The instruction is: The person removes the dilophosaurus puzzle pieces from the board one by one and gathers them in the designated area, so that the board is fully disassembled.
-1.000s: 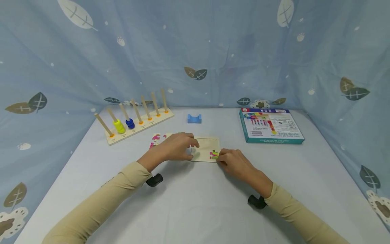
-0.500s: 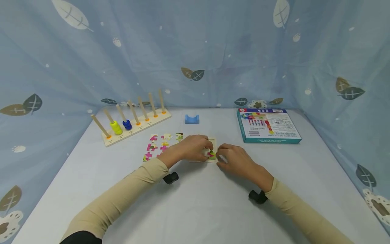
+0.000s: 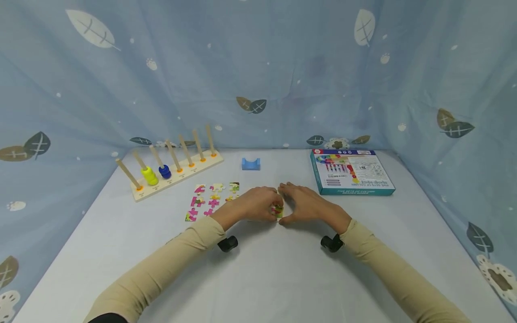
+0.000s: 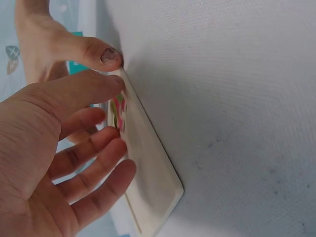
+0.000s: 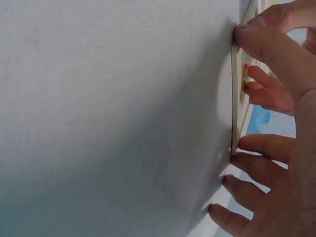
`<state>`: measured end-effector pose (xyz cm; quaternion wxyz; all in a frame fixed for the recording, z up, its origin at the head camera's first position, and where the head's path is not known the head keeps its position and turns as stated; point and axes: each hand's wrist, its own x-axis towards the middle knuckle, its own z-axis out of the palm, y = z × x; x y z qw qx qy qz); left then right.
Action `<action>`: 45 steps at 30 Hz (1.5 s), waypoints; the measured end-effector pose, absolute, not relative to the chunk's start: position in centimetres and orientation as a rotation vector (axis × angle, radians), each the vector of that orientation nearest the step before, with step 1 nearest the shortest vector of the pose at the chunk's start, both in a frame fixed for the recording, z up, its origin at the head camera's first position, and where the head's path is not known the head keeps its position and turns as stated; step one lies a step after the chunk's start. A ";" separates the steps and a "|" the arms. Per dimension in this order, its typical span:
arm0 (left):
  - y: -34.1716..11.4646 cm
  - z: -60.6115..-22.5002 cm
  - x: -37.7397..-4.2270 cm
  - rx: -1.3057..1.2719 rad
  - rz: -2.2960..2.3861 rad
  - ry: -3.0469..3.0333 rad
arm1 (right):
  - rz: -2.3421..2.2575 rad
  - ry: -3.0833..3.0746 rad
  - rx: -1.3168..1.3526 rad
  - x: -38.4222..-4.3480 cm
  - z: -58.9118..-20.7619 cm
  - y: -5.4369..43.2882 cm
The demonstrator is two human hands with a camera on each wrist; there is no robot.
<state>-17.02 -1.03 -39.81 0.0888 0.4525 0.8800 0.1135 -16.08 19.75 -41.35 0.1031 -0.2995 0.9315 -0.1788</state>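
Observation:
Both hands meet at a shallow wooden puzzle tray [image 4: 150,182], largely hidden beneath them in the head view. Colourful jigsaw pieces [image 4: 119,111] lie at the tray's right end. My left hand [image 3: 258,204] is over that end, its thumb at the near edge and its other fingers loosely bent above the tray. Whether it touches a piece is hard to tell. My right hand [image 3: 308,205] spans the tray's right side; thumb and index finger hold its edge near the two corners. Several loose jigsaw pieces [image 3: 214,203] lie in rows left of the tray.
A wooden peg rack [image 3: 177,178] with yellow and blue beads stands at the back left. Behind the tray sits a blue notched block [image 3: 251,164]. A flat teal-edged box [image 3: 352,172] lies at the back right. A blue patterned curtain [image 3: 258,72] encloses the table.
My left hand has moved right, from the tray's middle to its right end, uncovering loose pieces. The right hand has spread from the near right corner along the right side.

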 end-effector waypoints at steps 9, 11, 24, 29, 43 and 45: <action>-1.1 -39.7 -17.2 1.336 0.458 2.546 | -0.555 2.737 -0.897 -16.2 -41.1 19.8; -1.1 -39.7 -17.2 1.328 0.460 2.541 | -0.562 2.733 -0.883 -16.2 -41.1 19.7; -1.6 -39.7 -16.6 1.300 0.475 2.588 | -0.513 2.715 -0.877 -16.5 -40.9 19.2; -3.1 -38.5 -17.0 1.251 0.441 2.651 | -0.462 2.727 -0.885 -16.5 -40.5 19.1; -9.5 -36.5 -15.9 1.100 0.364 2.752 | -0.296 2.738 -0.911 -16.8 -39.4 18.1; -10.3 -36.6 -15.5 1.084 0.362 2.754 | -0.290 2.740 -0.921 -16.7 -39.3 18.0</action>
